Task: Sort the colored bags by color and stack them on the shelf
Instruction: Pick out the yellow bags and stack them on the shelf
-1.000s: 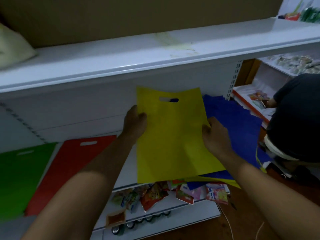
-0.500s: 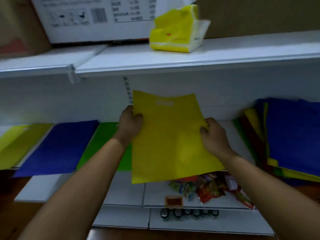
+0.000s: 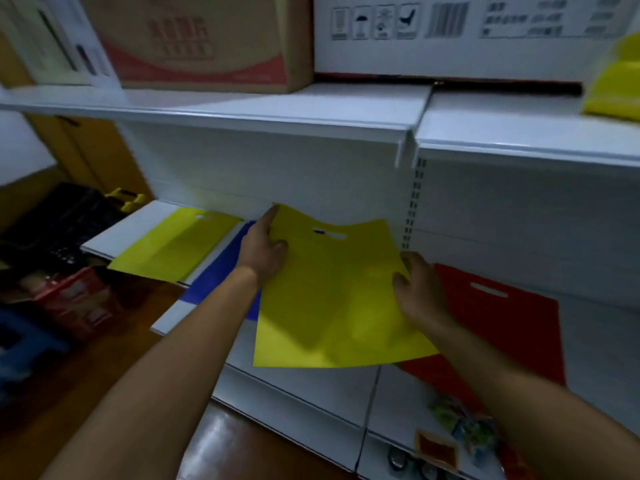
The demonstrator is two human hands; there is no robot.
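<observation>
My left hand (image 3: 265, 251) and right hand (image 3: 420, 292) grip a flat yellow fabric bag (image 3: 337, 299) by its edges. Next, I judge, it belongs on the yellow stack (image 3: 176, 245) to the left on the white shelf (image 3: 114, 233).

A shop: white retail shelving (image 3: 277, 109), stock cartons (image 3: 207, 39), snack packets (image 3: 464, 427).

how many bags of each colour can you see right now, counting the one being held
yellow: 2, the held bag, gripped by the left hand and right hand, and one flat on the shelf
blue: 1, partly hidden behind the left hand
red: 1, on the shelf at right
total: 4
</observation>
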